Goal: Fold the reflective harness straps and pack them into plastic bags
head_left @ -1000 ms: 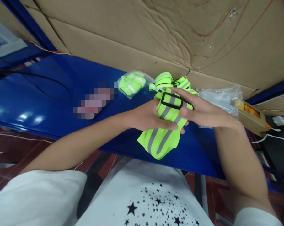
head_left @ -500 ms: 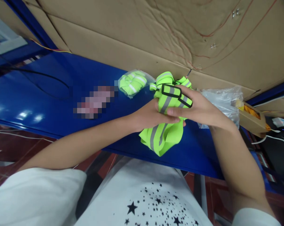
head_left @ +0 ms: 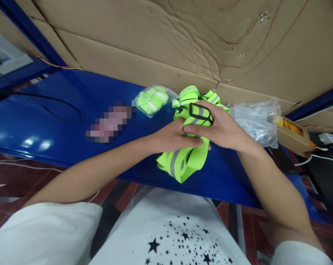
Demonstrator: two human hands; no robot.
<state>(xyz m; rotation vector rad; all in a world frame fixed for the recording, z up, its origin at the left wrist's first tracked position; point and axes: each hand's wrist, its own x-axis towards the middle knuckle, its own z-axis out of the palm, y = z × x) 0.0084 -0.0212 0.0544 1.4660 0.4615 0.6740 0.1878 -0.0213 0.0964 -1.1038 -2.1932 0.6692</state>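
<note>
Strap of flat, neon yellow-green fabric with smooth grey stripes [head_left: 197, 160]: I watch it through the head camera, gathered between two bare hands over the front part of the glossy blue bench [head_left: 72, 86]. My left hand [head_left: 170, 137] curls its grip around the bundle; my right hand [head_left: 224, 127] has its grip wrapped over the upper end, thumb pressed on the cloth beside one black-rimmed rectangular piece [head_left: 199, 112]. The lower end hangs in soft, open loops. Behind, I make out one pile of coiled yellow-green striped bands [head_left: 188, 94], too overlapped to count, and to its left one clear plastic bag [head_left: 152, 100] filled with folded yellow-green material. Rightward lie crumpled transparent plastic [head_left: 256, 121] and one tan cardboard box [head_left: 291, 138]; one pinkish object [head_left: 111, 123] at left is blurred
</note>
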